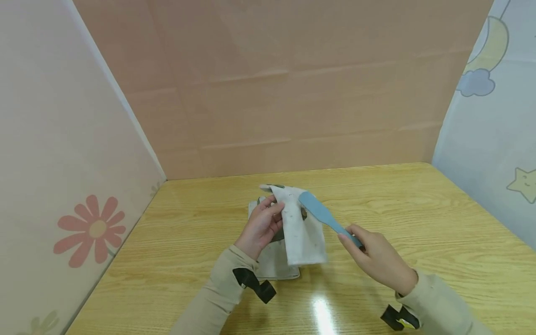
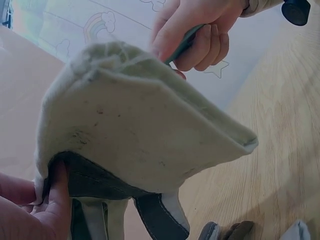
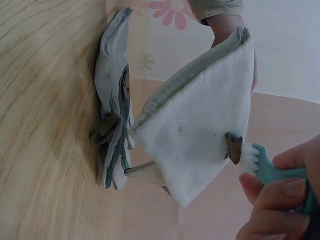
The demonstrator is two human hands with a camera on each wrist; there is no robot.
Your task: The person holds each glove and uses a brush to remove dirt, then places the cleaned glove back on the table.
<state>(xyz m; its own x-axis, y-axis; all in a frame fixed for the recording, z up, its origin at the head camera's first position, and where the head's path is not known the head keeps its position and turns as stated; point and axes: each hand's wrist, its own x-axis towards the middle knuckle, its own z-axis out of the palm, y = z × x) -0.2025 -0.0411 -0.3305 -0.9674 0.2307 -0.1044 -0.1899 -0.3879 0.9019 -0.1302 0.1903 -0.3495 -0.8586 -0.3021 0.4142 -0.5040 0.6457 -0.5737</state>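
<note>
My left hand [image 1: 260, 228] grips a white canvas work glove [image 1: 303, 242] with dark grey patches, holding it up off the table by its patched part. The wide cuff hangs toward the right, and small dark specks [image 2: 100, 110] mark the cloth in the left wrist view. In my right hand [image 1: 378, 256] is a light blue scrub brush [image 1: 320, 211], held by its long handle. Its white bristles [image 3: 248, 158] are right at a brown patch [image 3: 233, 148] on the glove's cloth. A second similar glove [image 1: 276, 267] lies on the table under the held one.
The wood-grain table [image 1: 167, 260] extends to both sides of the hands. A tan backdrop [image 1: 284, 93] stands behind it, with a flower-printed panel [image 1: 96, 228] on the left and a moon-and-star panel [image 1: 494, 135] on the right. Black straps [image 1: 253, 281] hang at the wrists.
</note>
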